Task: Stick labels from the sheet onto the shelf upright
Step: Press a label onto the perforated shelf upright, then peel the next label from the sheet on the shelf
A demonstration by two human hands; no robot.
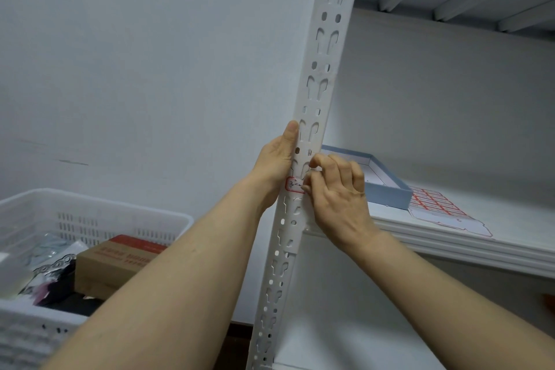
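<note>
Both forearms are extended upward toward the white perforated shelf upright (322,69), which is tilted slightly in this view. The left hand (277,159) is laid against the upright's left edge with the thumb straight along it, apparently to steady the post. Its other fingers are hidden behind the metal, so their curl cannot be told. The right hand (336,192) is held with its fingers curled, and its thumb tip is pressed on the right end of a red-bordered handwritten label (293,184). This label lies across the upright's face between the two hands and is judged to be in the course of being smoothed down. The label sheet (435,204) is left flat on the shelf board (480,249), beside a shallow blue box (387,189), presumably within reach for the next label. A white plastic basket (90,213) is seen at lower left.
</note>
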